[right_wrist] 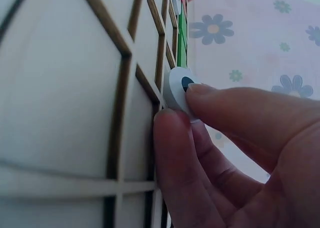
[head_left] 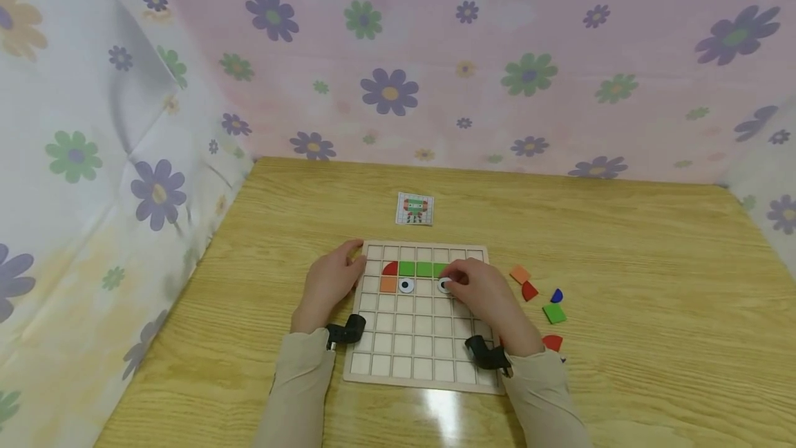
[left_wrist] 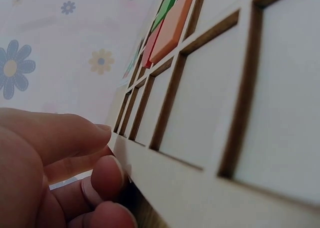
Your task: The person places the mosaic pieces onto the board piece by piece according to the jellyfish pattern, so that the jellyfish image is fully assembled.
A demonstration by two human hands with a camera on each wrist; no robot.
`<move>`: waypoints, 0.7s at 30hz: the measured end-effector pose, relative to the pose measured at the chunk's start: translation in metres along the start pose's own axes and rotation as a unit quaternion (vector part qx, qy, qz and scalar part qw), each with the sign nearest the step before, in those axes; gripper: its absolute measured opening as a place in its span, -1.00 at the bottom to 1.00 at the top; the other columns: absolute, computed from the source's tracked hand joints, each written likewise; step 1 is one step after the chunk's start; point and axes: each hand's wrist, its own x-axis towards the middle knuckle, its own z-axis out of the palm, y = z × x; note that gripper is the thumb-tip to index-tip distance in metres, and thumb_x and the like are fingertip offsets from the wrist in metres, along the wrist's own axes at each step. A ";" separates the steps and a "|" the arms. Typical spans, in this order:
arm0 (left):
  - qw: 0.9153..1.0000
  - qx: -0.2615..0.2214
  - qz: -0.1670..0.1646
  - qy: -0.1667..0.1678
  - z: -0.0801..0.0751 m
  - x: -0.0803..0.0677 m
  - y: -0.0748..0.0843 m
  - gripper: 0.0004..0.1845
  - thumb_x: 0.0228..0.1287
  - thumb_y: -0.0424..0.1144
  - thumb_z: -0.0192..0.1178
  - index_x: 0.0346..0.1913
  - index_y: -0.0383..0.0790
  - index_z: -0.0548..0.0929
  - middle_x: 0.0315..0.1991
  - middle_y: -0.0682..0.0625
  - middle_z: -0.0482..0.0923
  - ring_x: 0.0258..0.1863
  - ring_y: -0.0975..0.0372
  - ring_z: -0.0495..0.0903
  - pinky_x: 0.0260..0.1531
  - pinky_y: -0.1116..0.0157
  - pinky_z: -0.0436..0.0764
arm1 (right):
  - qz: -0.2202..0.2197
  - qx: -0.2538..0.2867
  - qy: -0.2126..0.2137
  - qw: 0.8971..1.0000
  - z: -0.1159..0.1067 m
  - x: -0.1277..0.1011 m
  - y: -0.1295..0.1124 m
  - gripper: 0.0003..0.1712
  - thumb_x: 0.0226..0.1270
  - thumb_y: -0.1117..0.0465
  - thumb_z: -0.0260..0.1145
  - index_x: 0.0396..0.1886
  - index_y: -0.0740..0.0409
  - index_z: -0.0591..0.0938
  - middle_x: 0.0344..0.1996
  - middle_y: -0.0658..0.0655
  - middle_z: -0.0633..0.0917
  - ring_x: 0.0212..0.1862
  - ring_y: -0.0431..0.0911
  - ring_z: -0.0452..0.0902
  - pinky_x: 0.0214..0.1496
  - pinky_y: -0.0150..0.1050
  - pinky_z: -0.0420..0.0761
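My right hand (head_left: 488,296) pinches a white round eye piece with a black pupil (right_wrist: 177,90) between thumb and fingertips, low over the wooden grid board (head_left: 413,368). In the head view the piece is partly covered by the fingers. My left hand (head_left: 329,282) rests at the board's upper left edge, with loosely bent fingertips touching the rim in the left wrist view. Set in the board are a red quarter-round (head_left: 390,268), a row of green squares (head_left: 415,269), an orange square (head_left: 388,285) and another eye piece (head_left: 406,285).
Behind the board lies a small picture card (head_left: 414,209) with a patterned figure. To the right lie loose pieces: an orange square (head_left: 519,274), red ones (head_left: 529,291), a blue one (head_left: 557,295) and a green square (head_left: 554,313). Flowered cloth (head_left: 435,54) stands around the table.
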 end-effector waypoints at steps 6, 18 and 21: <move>1.000 -0.005 -0.001 -0.002 0.000 0.000 0.000 -0.56 0.26 -0.01 -0.01 0.20 0.04 0.39 -0.73 0.08 0.44 -0.80 0.23 0.43 -0.69 0.28 0.34 | 0.000 -0.007 0.002 1.000 0.002 0.000 -0.002 -0.93 0.10 0.18 0.31 -0.37 -0.03 0.64 -0.47 -0.11 0.56 -0.41 -0.20 0.40 -0.32 -0.27 0.41; 1.000 -0.003 0.009 0.000 -0.001 0.000 0.001 -0.56 0.27 -0.02 -0.02 0.20 0.02 0.39 -0.74 0.09 0.44 -0.80 0.24 0.42 -0.66 0.28 0.34 | 0.011 -0.030 0.008 0.999 0.002 0.001 -0.005 -0.94 0.08 0.16 0.34 -0.42 0.01 0.64 -0.48 -0.07 0.52 -0.43 -0.19 0.37 -0.35 -0.29 0.40; 1.000 0.003 0.013 0.001 -0.001 0.000 0.001 -0.56 0.27 -0.03 -0.02 0.20 0.00 0.39 -0.74 0.09 0.43 -0.81 0.25 0.42 -0.67 0.28 0.33 | 0.017 -0.033 0.007 0.999 0.003 0.001 -0.006 -0.93 0.08 0.15 0.33 -0.41 0.00 0.65 -0.49 -0.08 0.52 -0.43 -0.19 0.37 -0.35 -0.29 0.40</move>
